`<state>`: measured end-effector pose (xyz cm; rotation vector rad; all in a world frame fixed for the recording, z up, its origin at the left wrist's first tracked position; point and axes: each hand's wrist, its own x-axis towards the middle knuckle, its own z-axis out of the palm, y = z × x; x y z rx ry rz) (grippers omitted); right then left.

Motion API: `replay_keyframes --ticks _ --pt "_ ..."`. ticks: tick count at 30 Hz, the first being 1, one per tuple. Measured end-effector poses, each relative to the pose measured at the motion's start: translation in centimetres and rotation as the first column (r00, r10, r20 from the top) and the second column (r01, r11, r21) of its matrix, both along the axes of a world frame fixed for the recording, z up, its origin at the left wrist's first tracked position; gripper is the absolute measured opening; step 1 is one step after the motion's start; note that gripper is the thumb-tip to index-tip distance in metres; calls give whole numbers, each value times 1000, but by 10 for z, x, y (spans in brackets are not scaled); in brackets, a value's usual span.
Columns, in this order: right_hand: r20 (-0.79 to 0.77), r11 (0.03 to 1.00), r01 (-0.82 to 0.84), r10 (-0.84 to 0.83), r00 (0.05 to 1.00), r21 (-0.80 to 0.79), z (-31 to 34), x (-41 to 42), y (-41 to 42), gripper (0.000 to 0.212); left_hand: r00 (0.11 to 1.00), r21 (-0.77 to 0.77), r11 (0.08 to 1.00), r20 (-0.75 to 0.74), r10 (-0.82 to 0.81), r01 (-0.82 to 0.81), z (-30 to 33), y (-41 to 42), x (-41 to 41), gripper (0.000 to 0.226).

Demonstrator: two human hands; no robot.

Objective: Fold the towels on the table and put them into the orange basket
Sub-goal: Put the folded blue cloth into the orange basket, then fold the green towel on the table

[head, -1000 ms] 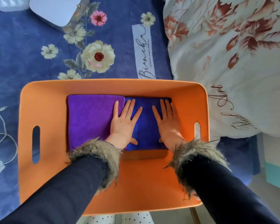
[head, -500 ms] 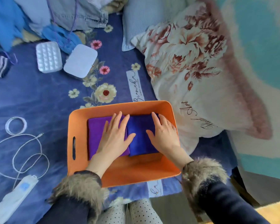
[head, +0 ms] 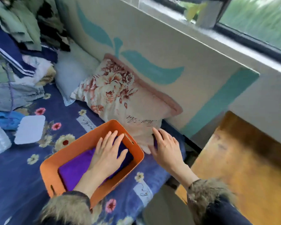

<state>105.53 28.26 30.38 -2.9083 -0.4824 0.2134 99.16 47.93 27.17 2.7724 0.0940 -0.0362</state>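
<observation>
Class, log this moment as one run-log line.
left hand: flat on towels in orange basket | right hand: open, outside basket, by floral pillow

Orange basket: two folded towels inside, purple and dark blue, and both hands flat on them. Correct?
Not quite. In the head view only the left hand lies flat on the towels in the orange basket. The right hand is outside it, open beside the floral pillow. The purple towel and dark blue towel are inside.

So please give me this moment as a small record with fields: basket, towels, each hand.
basket: orange, on the blue floral sheet
towels: purple towel and blue towel, folded, side by side inside the basket
left hand: flat on the towels, fingers straight
right hand: outside the basket, open, by the floral pillow
</observation>
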Motion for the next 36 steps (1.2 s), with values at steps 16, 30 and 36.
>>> replay_keyframes --ticks 16,30,36 --pt "132 502 858 -863 488 111 67 -354 -241 57 437 61 451 161 -885 891 85 -289 -121 62" --pt "144 -321 943 -933 -331 90 84 -837 -255 55 -335 4 -343 224 -915 939 99 -482 -543 63" --pt "145 -644 756 -742 -654 118 82 -990 -180 55 -623 -4 -640 219 -751 769 103 -487 -727 54"
